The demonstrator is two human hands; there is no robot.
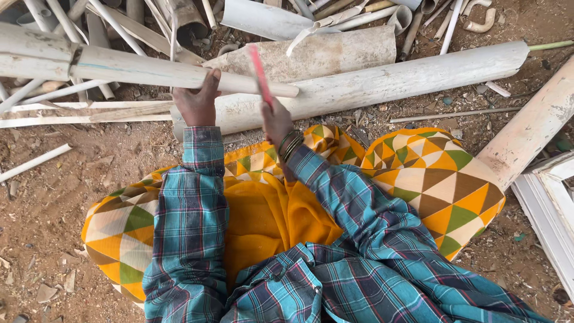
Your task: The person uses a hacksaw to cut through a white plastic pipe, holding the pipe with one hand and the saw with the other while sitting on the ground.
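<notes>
My left hand (198, 100) grips a long dirty white plastic pipe (131, 67) that lies across a thicker white pipe (382, 84) in front of my knees. My right hand (276, 121), with bangles on the wrist, is closed around the lower end of a thin red-pink tool (260, 75). The tool stands upright and looks blurred, its upper part over the end of the thinner pipe. Both arms wear blue plaid sleeves. My lap is covered by orange cloth with a triangle pattern.
A heap of broken white pipes and offcuts (119, 24) fills the top left. Another thick pipe (532, 128) slants in at the right, beside a white frame piece (553, 206). Brown dirt with scattered chips (48, 203) surrounds me.
</notes>
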